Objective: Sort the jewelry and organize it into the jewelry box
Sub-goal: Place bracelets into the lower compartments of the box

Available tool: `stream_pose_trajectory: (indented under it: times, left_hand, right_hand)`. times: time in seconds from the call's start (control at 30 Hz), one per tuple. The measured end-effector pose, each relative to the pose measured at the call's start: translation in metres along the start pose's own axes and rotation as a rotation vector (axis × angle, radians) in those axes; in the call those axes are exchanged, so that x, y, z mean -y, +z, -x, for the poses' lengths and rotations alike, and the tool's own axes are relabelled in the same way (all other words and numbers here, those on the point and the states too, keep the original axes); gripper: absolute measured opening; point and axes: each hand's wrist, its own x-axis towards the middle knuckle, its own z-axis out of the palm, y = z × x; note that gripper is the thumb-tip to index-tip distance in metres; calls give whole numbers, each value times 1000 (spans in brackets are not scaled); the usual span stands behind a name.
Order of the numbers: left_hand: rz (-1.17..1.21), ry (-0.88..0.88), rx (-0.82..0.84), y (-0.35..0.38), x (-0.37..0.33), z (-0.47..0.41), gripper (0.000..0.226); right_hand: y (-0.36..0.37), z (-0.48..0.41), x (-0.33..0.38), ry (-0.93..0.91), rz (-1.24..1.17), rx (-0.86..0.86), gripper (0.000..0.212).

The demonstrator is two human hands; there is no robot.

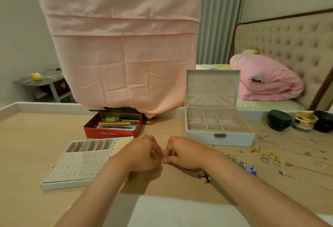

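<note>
Between left (142, 152) and right hands (182, 152), gold jewelry (164, 161), mostly hidden

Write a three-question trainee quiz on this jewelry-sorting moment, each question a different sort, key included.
1. True or false: the white jewelry box stands with its lid open.
2. What do the left hand and right hand pinch between them?
A. gold jewelry piece
B. pen
C. jar lid
3. Fill in: the insert tray lies to the hands' ____.
Key: 1 true; 2 A; 3 left.
</note>
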Motion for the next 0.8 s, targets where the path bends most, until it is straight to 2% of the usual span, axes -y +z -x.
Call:
stream_pose_trajectory:
  times: [0.13, 0.33, 0.47, 0.6, 0.73, 0.8]
  left_hand:
    - [149, -20, -61, 3, -10, -5, 4]
    - [572, -12, -229, 1, -37, -20, 6]
    - [796, -14, -307, 1, -65, -42, 8]
    - [881, 41, -312, -4, -100, -68, 7]
    - [885, 62, -293, -6, -131, -104, 12]
    - [872, 72, -270, -6, -146, -121, 15]
  right_hand:
    - [-5, 5, -13, 57, -229, -109, 10]
    - [-16, 17, -37, 246, -776, -245, 9]
    - [-25, 34, -54, 249, -998, -294, 21]
    - [-43, 48, -80, 317, -904, -453, 24]
    - [-69, 58, -115, 355, -681, -635, 17]
    - [-82, 63, -132, 359, -518, -655, 16]
